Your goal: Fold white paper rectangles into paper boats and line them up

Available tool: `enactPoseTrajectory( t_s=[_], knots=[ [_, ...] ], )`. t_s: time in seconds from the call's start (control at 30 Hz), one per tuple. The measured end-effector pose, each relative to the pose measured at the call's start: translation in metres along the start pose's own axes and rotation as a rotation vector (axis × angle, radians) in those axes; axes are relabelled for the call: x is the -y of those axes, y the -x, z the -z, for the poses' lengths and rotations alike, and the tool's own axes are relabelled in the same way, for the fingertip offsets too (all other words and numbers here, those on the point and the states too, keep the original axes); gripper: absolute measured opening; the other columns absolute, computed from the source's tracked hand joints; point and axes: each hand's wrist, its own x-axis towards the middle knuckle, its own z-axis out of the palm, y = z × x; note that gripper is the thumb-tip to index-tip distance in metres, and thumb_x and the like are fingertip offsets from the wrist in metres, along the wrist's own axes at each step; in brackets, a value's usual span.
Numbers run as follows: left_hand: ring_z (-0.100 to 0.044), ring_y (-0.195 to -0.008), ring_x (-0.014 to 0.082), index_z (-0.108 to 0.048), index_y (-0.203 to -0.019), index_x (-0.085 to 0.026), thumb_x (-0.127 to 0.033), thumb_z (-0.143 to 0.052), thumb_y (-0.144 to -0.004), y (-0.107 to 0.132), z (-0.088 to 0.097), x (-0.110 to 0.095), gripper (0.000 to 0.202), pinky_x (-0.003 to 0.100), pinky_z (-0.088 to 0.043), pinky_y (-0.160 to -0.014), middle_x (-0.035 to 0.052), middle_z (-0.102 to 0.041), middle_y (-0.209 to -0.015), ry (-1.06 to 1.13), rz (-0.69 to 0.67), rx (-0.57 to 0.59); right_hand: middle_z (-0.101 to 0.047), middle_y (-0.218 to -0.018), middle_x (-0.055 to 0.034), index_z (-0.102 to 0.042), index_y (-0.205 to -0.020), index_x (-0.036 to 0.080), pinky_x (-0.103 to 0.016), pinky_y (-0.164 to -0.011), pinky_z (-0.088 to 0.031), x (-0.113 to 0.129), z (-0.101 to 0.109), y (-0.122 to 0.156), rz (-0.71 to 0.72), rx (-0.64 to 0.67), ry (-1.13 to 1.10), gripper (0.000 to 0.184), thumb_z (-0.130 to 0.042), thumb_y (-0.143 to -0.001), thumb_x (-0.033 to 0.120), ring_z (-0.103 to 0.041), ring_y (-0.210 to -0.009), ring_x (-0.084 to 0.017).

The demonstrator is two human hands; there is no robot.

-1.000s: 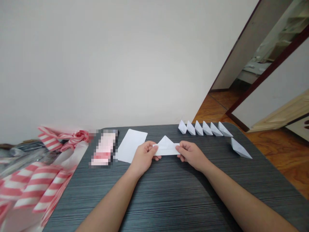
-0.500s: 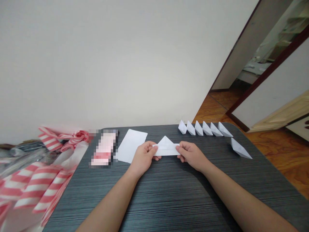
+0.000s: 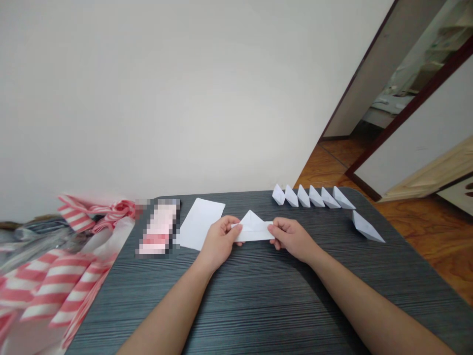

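A folded sheet of white paper [image 3: 253,231], with a triangular peak above a straight band, is stretched between my two hands over the table. My left hand [image 3: 220,238] pinches its left end, thumb on the near face. At the right end, my right hand [image 3: 290,234] grips the band between thumb and fingers. Left of my left hand lies flat white paper [image 3: 201,222]. Several folded paper boats [image 3: 303,197] stand in a row at the back right, and one more paper boat [image 3: 367,228] rests apart, nearer the right edge.
The dark wood-grained table [image 3: 244,301] backs onto a pale wall [image 3: 185,98]. A phone-like object [image 3: 158,227], blurred by pixels, lies at the left. Red-and-white striped cloth [image 3: 66,276] is heaped beyond the left edge. Wooden floor [image 3: 424,231] and a doorway show at the right.
The folded paper has tilted slightly and its peak sits a touch lower and further left. Both hands keep their hold on its ends.
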Motion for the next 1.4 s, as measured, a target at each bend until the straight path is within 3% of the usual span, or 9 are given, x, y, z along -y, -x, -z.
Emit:
enactPoseTrajectory(
  t_s=[0.3,0.43,0.53,0.63,0.73,1.0,1.1,1.23,1.4],
  knots=[
    [-0.052,-0.052,0.0096,-0.048,-0.098,-0.018,-0.029,-0.059,-0.077,0.002,-0.003,-0.007,0.026,0.021,-0.041,-0.051,-0.0042,-0.056,-0.063,0.029,-0.024,0.003,-0.054,-0.048,0.0023,-0.051,-0.063,0.017,-0.021,-0.052,-0.038,0.002,0.001,0.002,0.046,0.027,0.018,0.033,-0.046,-0.088,0.037,-0.048,-0.045,-0.009],
    [-0.051,-0.053,0.0097,-0.045,-0.104,-0.019,-0.028,-0.056,-0.079,0.003,-0.005,-0.008,0.029,0.022,-0.042,-0.051,-0.0039,-0.053,-0.067,0.028,-0.032,0.010,-0.059,-0.060,0.0000,-0.058,-0.092,0.017,-0.021,-0.045,-0.037,-0.002,-0.002,0.000,0.047,0.013,-0.104,0.028,-0.036,-0.092,0.034,-0.049,-0.045,-0.010],
    [-0.052,-0.056,0.0104,-0.044,-0.108,-0.019,-0.027,-0.053,-0.081,0.004,-0.004,-0.007,0.030,0.022,-0.041,-0.053,-0.0034,-0.053,-0.068,-0.012,-0.030,0.052,-0.061,-0.099,-0.0068,-0.050,-0.119,0.023,-0.027,-0.061,-0.047,0.000,-0.003,0.001,0.222,-0.055,-0.038,0.030,-0.041,-0.090,0.025,-0.059,-0.070,-0.013],
    [-0.053,-0.062,0.0117,-0.045,-0.111,-0.020,-0.026,-0.052,-0.082,0.006,-0.003,-0.007,0.031,0.022,-0.040,-0.056,-0.0016,-0.055,-0.072,-0.093,-0.056,0.100,-0.049,-0.125,-0.0086,-0.056,-0.115,0.025,-0.037,-0.089,-0.042,0.007,-0.003,0.003,0.431,-0.008,0.090,0.030,-0.045,-0.087,0.018,-0.047,-0.113,-0.021],
    [-0.053,-0.065,0.0118,-0.047,-0.113,-0.021,-0.026,-0.052,-0.083,0.008,-0.003,-0.007,0.031,0.023,-0.039,-0.058,-0.0009,-0.056,-0.074,-0.157,-0.078,0.133,-0.041,-0.133,-0.0084,-0.059,-0.107,0.024,-0.037,-0.088,-0.042,0.012,-0.003,0.005,0.469,0.044,0.123,0.026,-0.045,-0.087,0.014,-0.043,-0.119,-0.022],
    [-0.056,-0.083,0.0154,-0.049,-0.114,-0.020,-0.028,-0.055,-0.080,0.009,-0.006,-0.011,0.035,0.024,-0.042,-0.064,0.0065,-0.059,-0.101,-0.200,-0.085,0.190,-0.058,-0.110,-0.0070,-0.058,-0.088,0.020,-0.035,-0.090,-0.041,0.011,-0.004,0.005,0.475,-0.026,0.141,0.011,-0.048,-0.087,0.016,-0.053,-0.103,-0.019],
    [-0.055,-0.077,0.0150,-0.058,-0.101,-0.016,-0.034,-0.048,-0.085,0.009,-0.003,-0.014,0.025,0.025,-0.042,-0.066,0.0046,-0.061,-0.085,-0.231,-0.096,0.226,-0.063,-0.088,-0.0047,-0.059,-0.093,0.019,-0.030,-0.075,-0.046,0.010,-0.004,0.005,0.375,-0.027,0.172,0.013,-0.046,-0.089,0.021,-0.059,-0.081,-0.017],
    [-0.052,-0.069,0.0136,-0.063,-0.090,-0.014,-0.039,-0.032,-0.091,0.009,0.002,-0.015,0.040,0.025,-0.040,-0.065,0.0036,-0.059,-0.074,-0.231,-0.145,0.240,-0.066,-0.091,-0.0047,-0.064,-0.099,0.019,-0.027,-0.071,-0.045,0.012,-0.004,0.004,0.398,0.044,0.237,0.019,-0.050,-0.087,0.022,-0.059,-0.079,-0.016],
    [-0.048,-0.062,0.0112,-0.061,-0.084,-0.014,-0.037,-0.052,-0.082,0.010,0.000,-0.014,0.025,0.021,-0.036,-0.057,0.0002,-0.056,-0.068,-0.235,-0.065,0.274,-0.066,-0.085,-0.0033,-0.063,-0.107,0.020,-0.024,-0.061,-0.042,0.011,-0.008,0.003,0.348,0.047,0.262,0.025,-0.054,-0.083,0.022,-0.058,-0.069,-0.014]
  ],
)
